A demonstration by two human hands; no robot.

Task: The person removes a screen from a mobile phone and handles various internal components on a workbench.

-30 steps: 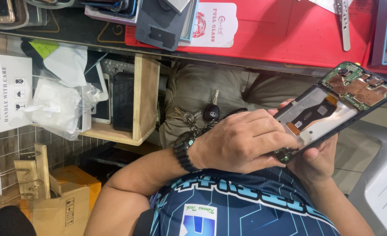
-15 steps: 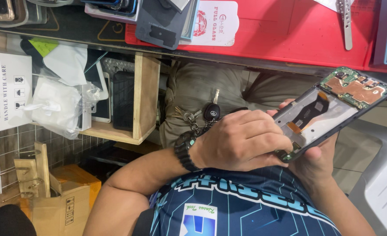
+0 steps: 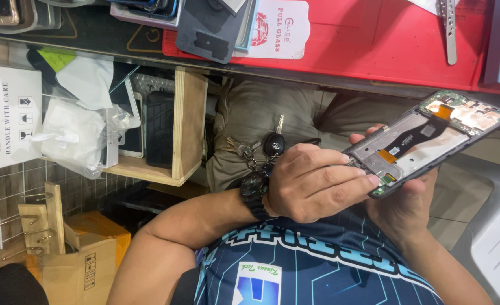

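Note:
An opened phone (image 3: 431,135) with its back cover off shows a metal frame, an orange flex cable and a green board at its far end. It is held tilted over my lap. My left hand (image 3: 312,183), with a black wristband, grips the phone's near end, fingertips pressed on the frame by the lower connector. My right hand (image 3: 402,203) cradles the phone from underneath, and its fingertips curl over the far edge. I cannot tell whether a tool is between the left fingers.
A red work mat (image 3: 374,51) lies on the bench edge with metal tweezers (image 3: 448,28) and screen protector packs (image 3: 275,25). A car key (image 3: 274,142) hangs at my waist. A wooden shelf (image 3: 189,130) with phones and plastic bags is left, a cardboard box (image 3: 86,262) below, a white stool (image 3: 498,237) right.
The phone has tilted a little flatter, its far end rising slightly. Both hands have kept their hold and barely shifted.

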